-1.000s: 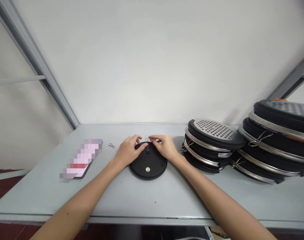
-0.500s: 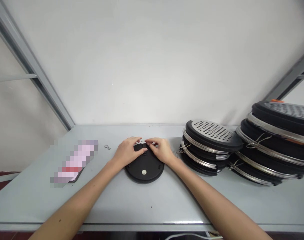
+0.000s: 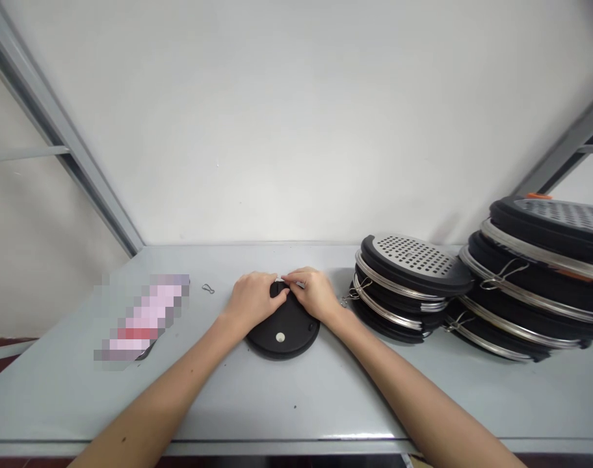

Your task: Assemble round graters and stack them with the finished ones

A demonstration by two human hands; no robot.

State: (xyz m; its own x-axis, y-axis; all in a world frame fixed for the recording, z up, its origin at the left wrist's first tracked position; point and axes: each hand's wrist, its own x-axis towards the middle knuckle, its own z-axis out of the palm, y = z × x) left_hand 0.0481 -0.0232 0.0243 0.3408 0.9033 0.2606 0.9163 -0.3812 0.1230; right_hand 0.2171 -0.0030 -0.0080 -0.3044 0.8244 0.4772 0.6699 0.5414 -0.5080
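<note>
A black round disc (image 3: 283, 325) lies flat on the grey table, a pale round spot near its front edge. My left hand (image 3: 255, 298) is closed over its far left part, thumb on top and fingers curled at the far rim. From the other side, my right hand (image 3: 312, 292) pinches at that same rim, its fingertips almost meeting the left ones. A small bit of shiny wire clip (image 3: 279, 280) shows between the fingertips; the rest is hidden. Another bent wire clip (image 3: 208, 288) rests on the table to the left.
At right stands a stack of black discs with perforated metal tops and silver rims (image 3: 413, 286), wire clips hanging from it. A taller similar stack (image 3: 545, 279) is beside it. A blurred-out phone-like object (image 3: 147, 318) lies at left. A white wall (image 3: 296, 130) rises behind the table.
My left fingers have curled in closer at the disc's far rim, and both hands' fingertips have drawn together. Less of the wire clip shows. The disc has hardly moved.
</note>
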